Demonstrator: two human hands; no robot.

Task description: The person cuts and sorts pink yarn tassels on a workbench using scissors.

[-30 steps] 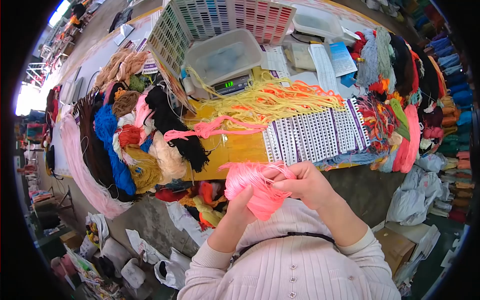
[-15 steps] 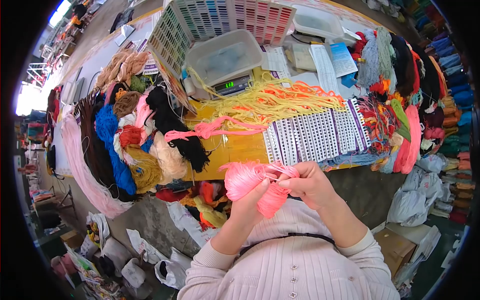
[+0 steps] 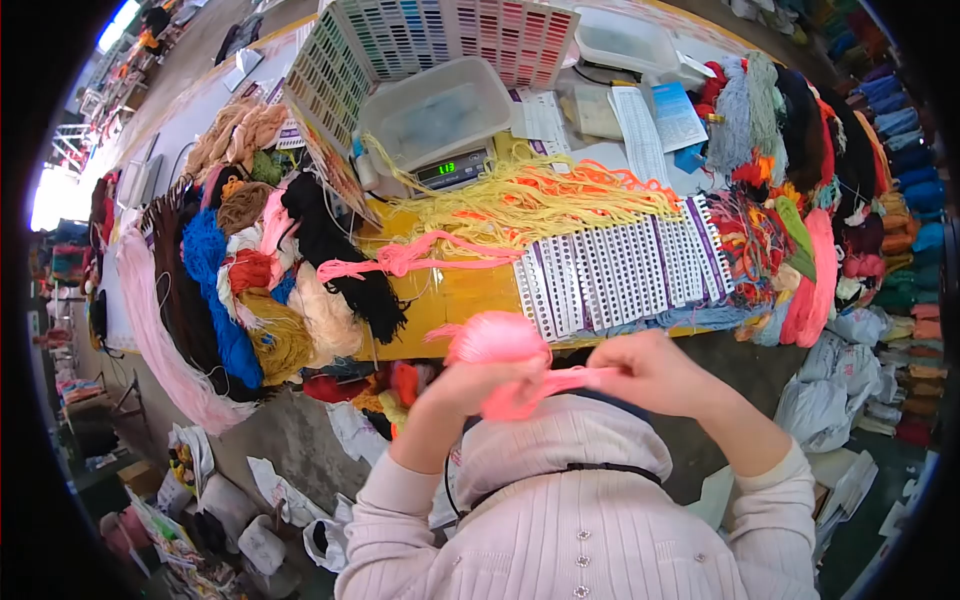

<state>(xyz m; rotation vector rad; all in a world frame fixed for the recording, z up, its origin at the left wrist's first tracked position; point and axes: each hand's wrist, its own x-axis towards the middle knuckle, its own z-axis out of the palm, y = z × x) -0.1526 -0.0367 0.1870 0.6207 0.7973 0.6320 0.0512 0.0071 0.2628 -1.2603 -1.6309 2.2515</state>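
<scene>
A bundle of pink thread (image 3: pixel 497 343) is held in front of my body, just off the table's near edge. My left hand (image 3: pixel 473 385) is closed around its lower part. To the right, my right hand (image 3: pixel 645 372) grips pink strands pulled sideways from the bundle, its fingers pressed together and slightly blurred. A knotted pink skein (image 3: pixel 400 258) lies on the yellow tabletop (image 3: pixel 445 300) beyond my hands. Next to it are white punched thread cards (image 3: pixel 620 270) in a row, with yellow and orange threads (image 3: pixel 540 195) behind them.
A scale (image 3: pixel 450 170) reading 1.13 carries a clear plastic tub (image 3: pixel 437 115). Colour chart boards (image 3: pixel 430 45) stand behind it. Heaps of coloured yarn lie at left, including a black skein (image 3: pixel 345 255), and at right a pink skein (image 3: pixel 820 275). White bags (image 3: pixel 825 385) sit below right.
My right hand has moved right, away from my left, stretching pink strands between them. My left hand and the bundle have shifted slightly left. The view has shifted slightly.
</scene>
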